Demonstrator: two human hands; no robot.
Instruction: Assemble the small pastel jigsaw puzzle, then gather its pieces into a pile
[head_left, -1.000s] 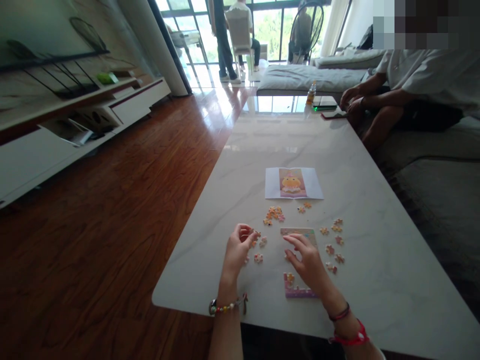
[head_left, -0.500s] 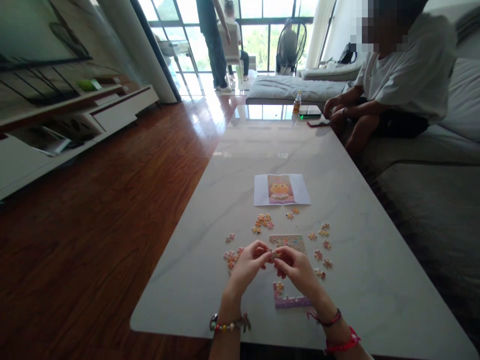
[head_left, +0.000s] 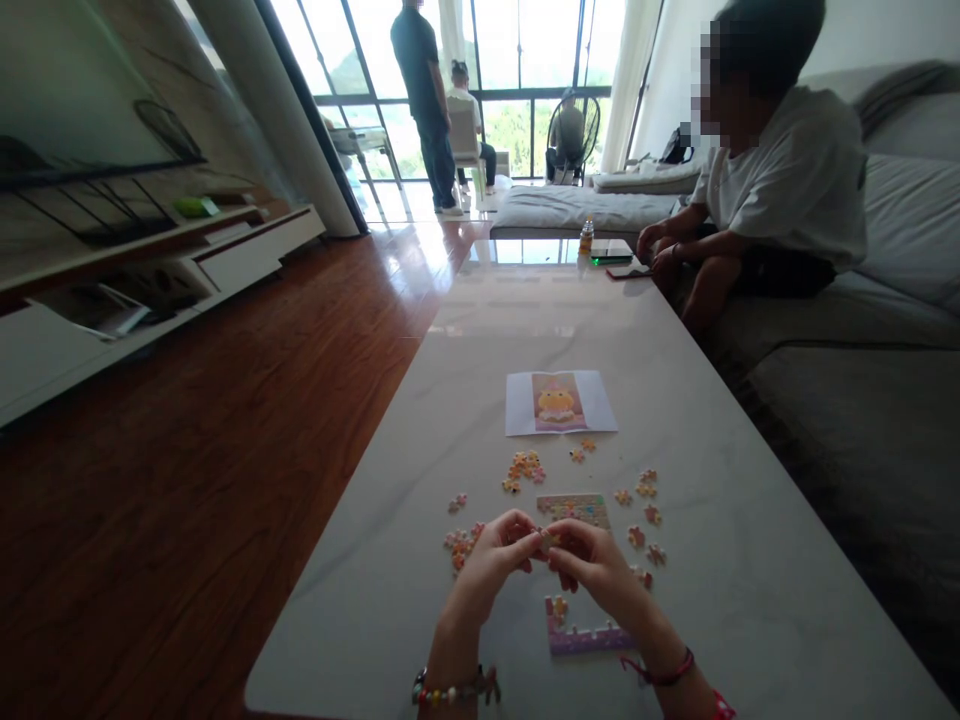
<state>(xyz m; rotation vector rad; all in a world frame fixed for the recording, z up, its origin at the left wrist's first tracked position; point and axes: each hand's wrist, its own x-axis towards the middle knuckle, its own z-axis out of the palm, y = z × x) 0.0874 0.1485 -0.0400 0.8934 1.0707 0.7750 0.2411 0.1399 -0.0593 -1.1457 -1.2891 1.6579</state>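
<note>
Head view: left hand (head_left: 491,560) and right hand (head_left: 596,582) pinching a jigsaw piece (head_left: 551,540)

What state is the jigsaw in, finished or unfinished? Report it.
Unfinished: the jigsaw has notched gaps along its pink edge, and loose pieces lie apart from it on the table.

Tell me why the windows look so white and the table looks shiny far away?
In the head view, the windows are washed out white by bright daylight, the far end of the marble table has glare, and the wide view makes the pillar lean.
</note>
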